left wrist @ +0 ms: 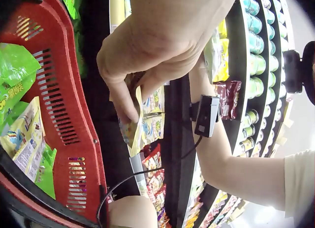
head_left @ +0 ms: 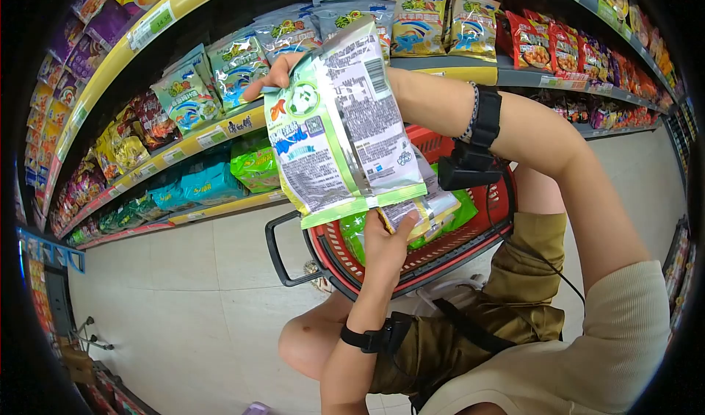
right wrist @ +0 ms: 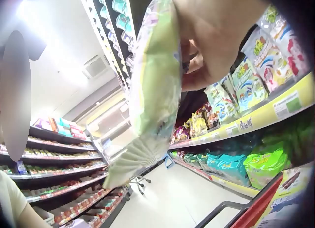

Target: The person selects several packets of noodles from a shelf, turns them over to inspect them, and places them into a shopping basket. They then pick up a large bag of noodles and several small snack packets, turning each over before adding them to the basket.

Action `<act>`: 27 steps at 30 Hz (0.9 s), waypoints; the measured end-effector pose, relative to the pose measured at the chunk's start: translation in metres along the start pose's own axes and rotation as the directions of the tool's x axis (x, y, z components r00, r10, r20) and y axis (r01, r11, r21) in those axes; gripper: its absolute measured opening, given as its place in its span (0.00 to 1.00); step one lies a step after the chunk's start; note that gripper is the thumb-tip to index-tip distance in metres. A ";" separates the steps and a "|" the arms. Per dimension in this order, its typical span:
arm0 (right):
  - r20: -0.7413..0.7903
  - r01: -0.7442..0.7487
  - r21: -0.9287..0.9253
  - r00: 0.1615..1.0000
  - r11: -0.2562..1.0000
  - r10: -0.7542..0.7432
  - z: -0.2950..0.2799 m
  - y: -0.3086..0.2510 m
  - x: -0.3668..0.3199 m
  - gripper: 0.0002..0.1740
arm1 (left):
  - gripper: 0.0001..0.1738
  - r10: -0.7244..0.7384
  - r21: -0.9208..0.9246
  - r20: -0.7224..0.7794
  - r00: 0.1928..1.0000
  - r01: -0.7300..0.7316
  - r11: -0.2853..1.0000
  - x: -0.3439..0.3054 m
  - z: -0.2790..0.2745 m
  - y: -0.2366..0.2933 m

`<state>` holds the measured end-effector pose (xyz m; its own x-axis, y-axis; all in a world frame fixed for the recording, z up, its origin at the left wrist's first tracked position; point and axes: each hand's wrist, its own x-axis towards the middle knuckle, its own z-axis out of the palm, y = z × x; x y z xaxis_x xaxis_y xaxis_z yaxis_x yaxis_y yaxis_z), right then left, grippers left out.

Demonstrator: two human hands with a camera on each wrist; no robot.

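Note:
In the head view, a large white and green bag [head_left: 345,128] hangs over the basket, its printed back facing up. My right hand [head_left: 275,77] grips its far edge, partly hidden behind it. The right wrist view shows that hand [right wrist: 211,36] against the bag [right wrist: 157,75], seen side-on. Below, my left hand [head_left: 389,246] holds a smaller yellow-edged bag [head_left: 422,228], partly covered by the large one. In the left wrist view, the left hand's [left wrist: 152,56] fingers and thumb pinch a yellow bag [left wrist: 142,122] by its edge.
A red basket [head_left: 466,239] with a black handle [head_left: 275,257] stands on the tiled floor [head_left: 183,290]. Green packages [left wrist: 17,75] and a yellow and white bag [left wrist: 29,144] lie inside it. Curved shelves of snack bags [head_left: 418,22] run beyond it; bent knees are close by.

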<state>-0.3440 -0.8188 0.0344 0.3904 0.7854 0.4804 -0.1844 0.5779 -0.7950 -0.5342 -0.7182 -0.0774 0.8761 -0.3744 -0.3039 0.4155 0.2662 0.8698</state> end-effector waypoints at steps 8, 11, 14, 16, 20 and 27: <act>-0.091 -0.056 -0.098 0.995 0.994 0.047 0.007 0.003 -0.003 0.17 | 0.22 0.047 0.054 0.039 0.998 -0.049 0.997 0.003 0.002 -0.004; -0.171 -0.066 -0.026 0.983 0.997 0.061 0.010 0.006 -0.006 0.14 | 0.21 0.027 0.027 0.032 0.999 -0.028 0.999 0.000 0.005 0.000; -0.422 -0.145 0.079 0.892 0.986 0.165 0.007 0.013 -0.006 0.12 | 0.20 0.004 0.006 0.034 0.999 -0.005 1.000 0.001 0.004 -0.001; -0.452 -0.150 0.015 0.881 0.989 0.141 0.009 0.016 -0.007 0.12 | 0.20 0.007 0.015 0.040 0.999 -0.008 1.000 0.001 0.002 -0.003; -0.482 -0.167 -0.043 0.867 0.985 0.126 0.008 0.017 -0.005 0.10 | 0.19 0.011 0.043 0.041 0.999 -0.012 0.999 -0.002 0.005 0.004; -0.555 -0.182 -0.036 0.821 0.983 0.132 0.014 0.019 -0.004 0.11 | 0.20 -0.007 0.074 0.044 0.999 0.004 0.997 -0.002 0.003 0.003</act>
<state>-0.3617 -0.8074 0.0225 0.7971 0.5979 0.0842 -0.2197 0.4171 -0.8819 -0.5355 -0.7193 -0.0734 0.8616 -0.4149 -0.2924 0.3993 0.1985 0.8951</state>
